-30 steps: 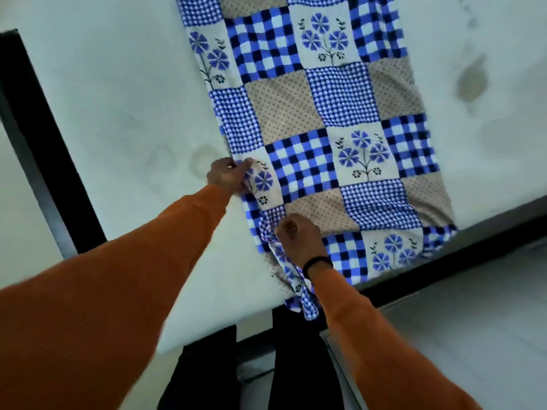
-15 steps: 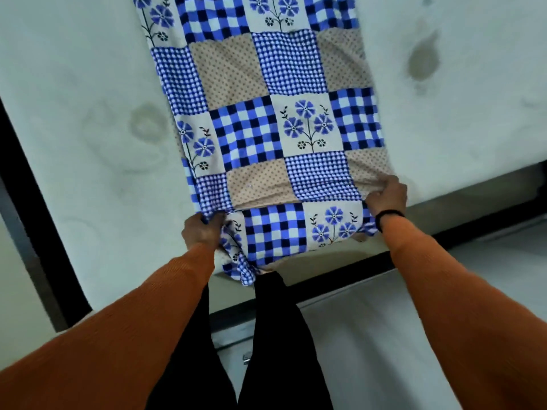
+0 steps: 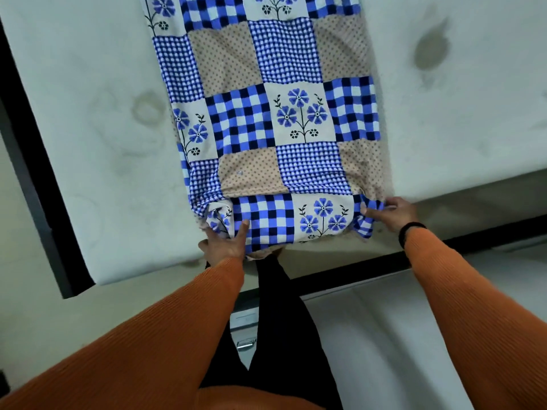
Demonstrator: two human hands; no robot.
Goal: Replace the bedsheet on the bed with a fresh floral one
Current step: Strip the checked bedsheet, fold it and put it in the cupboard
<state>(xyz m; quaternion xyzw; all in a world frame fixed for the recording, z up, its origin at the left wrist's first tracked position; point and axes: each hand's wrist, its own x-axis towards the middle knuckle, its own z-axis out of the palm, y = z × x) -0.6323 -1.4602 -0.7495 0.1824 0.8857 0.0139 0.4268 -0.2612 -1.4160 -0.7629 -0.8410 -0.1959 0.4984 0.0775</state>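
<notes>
A folded floral bedsheet point(image 3: 272, 113), a patchwork of blue checks, beige dots and blue flowers, lies as a long strip across the bare white mattress point(image 3: 97, 137). Its near end hangs slightly over the mattress's front edge. My left hand point(image 3: 226, 242) grips the near left corner, thumb on top of the cloth. My right hand point(image 3: 390, 213) pinches the near right corner. Both arms wear orange sleeves; a black band circles the right wrist.
The mattress bears several dark stains point(image 3: 429, 48). A black bed frame point(image 3: 38, 184) runs along the left side and the front edge. My dark-trousered legs point(image 3: 278, 335) stand against the front of the bed on a pale floor point(image 3: 384, 350).
My hands have gone from the sheet's left edge to its two near corners, right hand swinging far right. The near end now lies spread flat and wide instead of bunched.
</notes>
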